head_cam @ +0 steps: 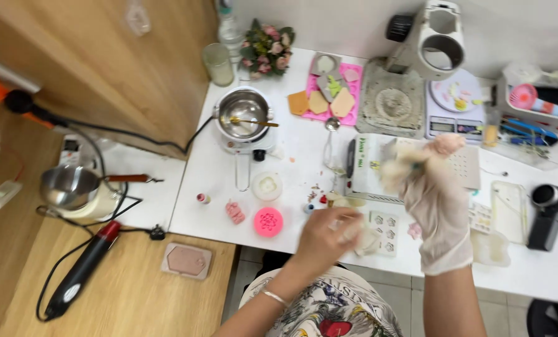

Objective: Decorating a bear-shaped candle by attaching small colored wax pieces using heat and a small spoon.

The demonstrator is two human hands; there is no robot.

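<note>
Two hands are seen from above over a cluttered white bench (216,175).

The bare left hand (324,232) is curled with its fingers closed on a small pale, blurred piece just beside a white flower mould tray (385,232). The gloved right hand (433,187) is raised higher and to the right, fingers bunched around a pale lump that cannot be identified. The tray lies between the hands, nearer the left. A round pink mould (268,221) sits further left.
</note>
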